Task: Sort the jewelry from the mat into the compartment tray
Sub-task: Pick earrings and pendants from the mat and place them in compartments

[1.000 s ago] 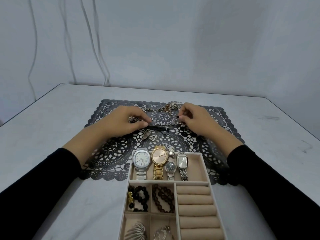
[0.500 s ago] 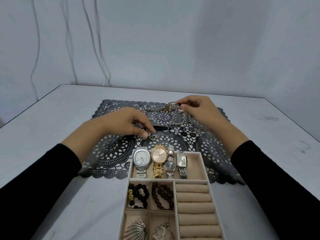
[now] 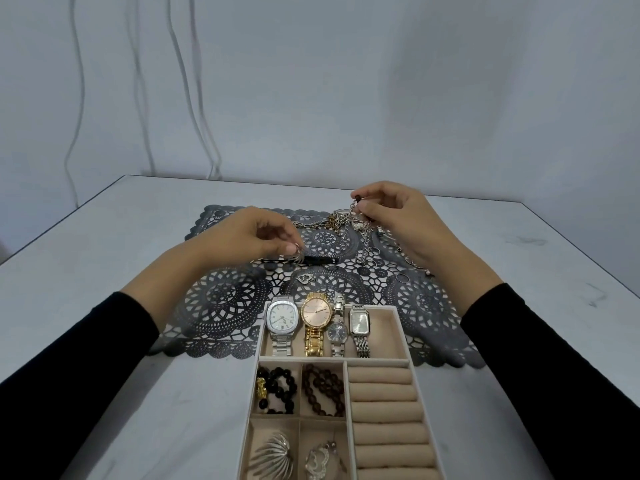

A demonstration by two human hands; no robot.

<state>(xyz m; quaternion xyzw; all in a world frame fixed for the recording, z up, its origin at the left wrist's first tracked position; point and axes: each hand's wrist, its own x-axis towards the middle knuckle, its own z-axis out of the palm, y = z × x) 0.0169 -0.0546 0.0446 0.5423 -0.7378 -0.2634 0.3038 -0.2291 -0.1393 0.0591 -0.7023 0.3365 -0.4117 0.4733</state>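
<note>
A black lace mat (image 3: 221,306) lies on the white table, with a tangle of silver and gold chains (image 3: 337,220) at its far middle. My left hand (image 3: 249,237) pinches a small silver pendant (image 3: 298,255) just above the mat. My right hand (image 3: 394,220) is raised and pinches the end of a silver chain (image 3: 363,244) that hangs down to the mat. A heart-shaped silver pendant (image 3: 305,278) and several small rings (image 3: 403,278) lie loose on the mat. The beige compartment tray (image 3: 398,320) sits in front, holding several watches (image 3: 317,318).
The tray also holds bead bracelets (image 3: 277,389), a silver shell piece (image 3: 273,452), a heart pendant (image 3: 318,459) and bare ring rolls (image 3: 384,410). A black bar-shaped piece (image 3: 317,260) lies mid-mat. White cables (image 3: 194,98) hang on the back wall.
My right hand has risen and moved back, lifting one end of a chain off the mat. My left hand has picked a small pendant up from the mat.
</note>
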